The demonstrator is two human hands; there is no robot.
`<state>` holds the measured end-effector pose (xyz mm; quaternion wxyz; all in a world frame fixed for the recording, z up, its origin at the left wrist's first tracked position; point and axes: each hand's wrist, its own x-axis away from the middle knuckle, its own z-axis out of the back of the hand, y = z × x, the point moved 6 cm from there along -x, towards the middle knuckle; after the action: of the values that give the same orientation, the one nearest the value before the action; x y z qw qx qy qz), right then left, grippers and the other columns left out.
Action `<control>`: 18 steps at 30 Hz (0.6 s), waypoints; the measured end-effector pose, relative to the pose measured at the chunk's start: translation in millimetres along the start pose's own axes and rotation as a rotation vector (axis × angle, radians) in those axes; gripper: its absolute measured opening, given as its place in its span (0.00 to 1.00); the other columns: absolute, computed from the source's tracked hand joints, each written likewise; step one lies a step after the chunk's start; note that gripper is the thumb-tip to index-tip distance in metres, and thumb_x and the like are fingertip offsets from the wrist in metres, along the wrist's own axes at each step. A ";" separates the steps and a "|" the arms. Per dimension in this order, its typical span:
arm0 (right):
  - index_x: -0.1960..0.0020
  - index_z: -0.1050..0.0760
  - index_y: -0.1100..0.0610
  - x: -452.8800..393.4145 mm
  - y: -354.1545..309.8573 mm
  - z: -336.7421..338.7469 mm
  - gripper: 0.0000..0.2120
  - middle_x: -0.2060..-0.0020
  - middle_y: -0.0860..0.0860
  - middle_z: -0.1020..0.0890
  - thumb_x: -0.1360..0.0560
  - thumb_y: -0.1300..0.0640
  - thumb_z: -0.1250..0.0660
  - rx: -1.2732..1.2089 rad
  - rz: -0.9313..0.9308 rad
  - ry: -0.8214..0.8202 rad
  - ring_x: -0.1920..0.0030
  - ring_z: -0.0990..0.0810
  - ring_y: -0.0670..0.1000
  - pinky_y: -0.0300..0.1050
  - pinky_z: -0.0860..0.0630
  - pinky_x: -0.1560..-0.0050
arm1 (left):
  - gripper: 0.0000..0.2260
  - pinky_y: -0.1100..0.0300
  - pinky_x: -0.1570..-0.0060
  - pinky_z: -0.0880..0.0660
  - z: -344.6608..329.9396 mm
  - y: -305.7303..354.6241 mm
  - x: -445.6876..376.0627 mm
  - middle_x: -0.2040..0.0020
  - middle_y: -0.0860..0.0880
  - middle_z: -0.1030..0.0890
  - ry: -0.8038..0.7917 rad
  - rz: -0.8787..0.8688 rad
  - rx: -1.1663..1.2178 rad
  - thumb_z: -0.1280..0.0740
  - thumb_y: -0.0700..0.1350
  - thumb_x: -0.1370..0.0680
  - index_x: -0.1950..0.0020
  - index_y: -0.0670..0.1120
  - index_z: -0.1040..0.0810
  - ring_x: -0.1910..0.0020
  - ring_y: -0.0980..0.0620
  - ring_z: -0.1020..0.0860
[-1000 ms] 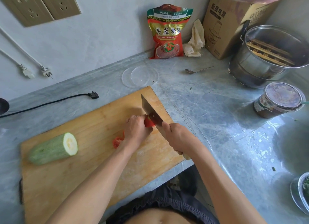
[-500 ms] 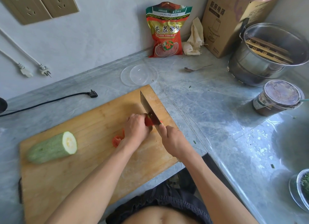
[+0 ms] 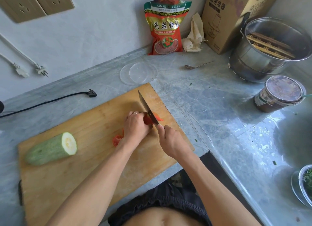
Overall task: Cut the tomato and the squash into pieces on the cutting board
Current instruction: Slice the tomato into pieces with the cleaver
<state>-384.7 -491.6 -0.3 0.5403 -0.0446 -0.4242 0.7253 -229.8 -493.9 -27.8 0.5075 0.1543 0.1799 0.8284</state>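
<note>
Your right hand (image 3: 170,141) grips the knife (image 3: 147,110), its blade down in the tomato (image 3: 147,120) that your left hand's (image 3: 135,124) curled fingers (image 3: 135,115) hold mid-board (image 3: 67,175); the squash (image 3: 50,149) lies well left.

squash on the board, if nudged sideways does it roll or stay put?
The squash lies on its rounded side on the cutting board, so a sideways nudge would probably roll it. Its flat cut end faces up-right, so it likely sits stable only if stood on that face. The skin looks smooth, possibly slippery.
</note>
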 end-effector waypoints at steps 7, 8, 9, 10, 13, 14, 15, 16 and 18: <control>0.52 0.31 0.59 -11.1 4.7 -12.7 0.22 0.65 0.53 0.28 0.17 0.44 0.55 0.050 -0.034 -0.002 0.69 0.30 0.53 0.42 0.36 0.68 | 0.11 0.52 0.47 0.31 -0.9 -4.7 -3.9 0.55 0.47 0.18 -0.038 0.007 -0.064 0.29 0.54 0.29 0.53 0.48 0.16 0.48 0.42 0.24; 0.52 0.31 0.58 -9.6 7.8 -13.2 0.22 0.67 0.51 0.30 0.18 0.44 0.56 0.087 -0.024 -0.002 0.71 0.32 0.51 0.39 0.40 0.71 | 0.11 0.52 0.46 0.31 -0.4 -5.0 -4.6 0.55 0.47 0.18 -0.041 0.009 -0.065 0.29 0.54 0.29 0.52 0.49 0.16 0.48 0.42 0.24; 0.54 0.32 0.58 -6.4 10.6 -13.1 0.22 0.68 0.51 0.31 0.18 0.44 0.56 0.101 -0.011 0.010 0.73 0.34 0.49 0.38 0.42 0.74 | 0.11 0.52 0.46 0.31 -0.2 -5.7 -5.0 0.55 0.47 0.18 -0.042 0.009 -0.060 0.29 0.54 0.29 0.52 0.48 0.16 0.48 0.42 0.24; 0.57 0.34 0.57 -3.4 13.4 -12.5 0.21 0.69 0.51 0.32 0.17 0.45 0.55 0.104 -0.007 0.023 0.74 0.35 0.49 0.39 0.42 0.75 | 0.11 0.52 0.46 0.31 -0.9 -6.4 -5.4 0.55 0.46 0.18 -0.040 0.011 -0.052 0.29 0.53 0.29 0.53 0.48 0.16 0.48 0.42 0.24; 0.59 0.36 0.58 0.4 14.8 -13.3 0.21 0.68 0.56 0.28 0.17 0.44 0.52 0.092 -0.008 0.063 0.73 0.33 0.52 0.44 0.37 0.73 | 0.11 0.51 0.47 0.30 -2.0 -7.2 -5.5 0.56 0.46 0.18 -0.037 0.008 -0.058 0.29 0.51 0.29 0.54 0.46 0.16 0.49 0.41 0.24; 0.59 0.35 0.59 -1.5 11.6 -13.6 0.21 0.68 0.57 0.27 0.17 0.44 0.52 0.091 0.002 0.076 0.73 0.32 0.54 0.48 0.33 0.71 | 0.11 0.52 0.48 0.30 -1.7 -7.3 -5.4 0.55 0.46 0.18 -0.039 0.003 -0.065 0.29 0.52 0.29 0.54 0.46 0.16 0.49 0.41 0.24; 0.57 0.34 0.59 -5.1 5.9 -13.0 0.21 0.67 0.57 0.26 0.17 0.44 0.52 0.095 0.016 0.075 0.71 0.31 0.55 0.50 0.31 0.69 | 0.11 0.52 0.48 0.30 -1.1 -7.1 -5.1 0.55 0.45 0.18 -0.042 -0.003 -0.065 0.29 0.52 0.28 0.53 0.46 0.16 0.49 0.41 0.24; 0.55 0.34 0.58 -9.8 0.1 -12.8 0.20 0.66 0.56 0.26 0.17 0.44 0.52 0.106 0.020 0.051 0.69 0.30 0.55 0.50 0.30 0.67 | 0.12 0.52 0.48 0.31 -0.3 -7.1 -4.7 0.55 0.45 0.18 -0.043 -0.006 -0.060 0.29 0.53 0.28 0.53 0.46 0.16 0.49 0.41 0.24; 0.49 0.32 0.57 -18.6 -6.6 -13.8 0.19 0.61 0.54 0.27 0.17 0.44 0.54 0.132 0.011 -0.017 0.62 0.29 0.55 0.48 0.32 0.60 | 0.13 0.52 0.47 0.31 1.2 -6.5 -4.5 0.54 0.45 0.17 -0.052 -0.008 -0.050 0.29 0.54 0.28 0.52 0.47 0.16 0.48 0.41 0.24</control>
<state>-364.8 -498.7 -12.0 0.5345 -0.0050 -0.3799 0.7549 -222.2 -495.0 -30.0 0.5189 0.1623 0.1462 0.8264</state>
